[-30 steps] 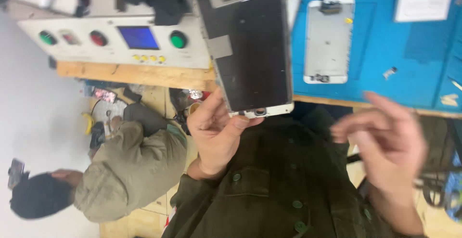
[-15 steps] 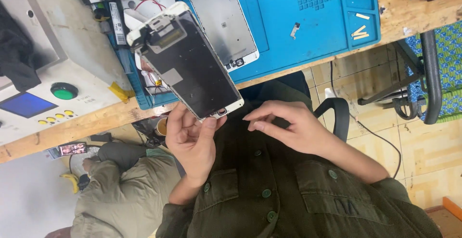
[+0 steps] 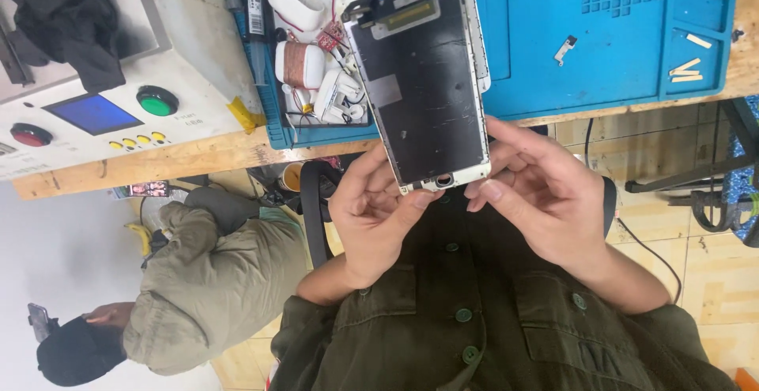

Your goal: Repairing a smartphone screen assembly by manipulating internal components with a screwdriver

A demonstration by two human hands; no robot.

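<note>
We hold the phone screen panel upright above the front edge of the workbench, its back side toward us. Our left hand pinches its lower edge from below, and our right hand closes its fingers on the lower right corner. The blue mat behind stays mostly free. To the left, a machine stands near the bench edge.
</note>
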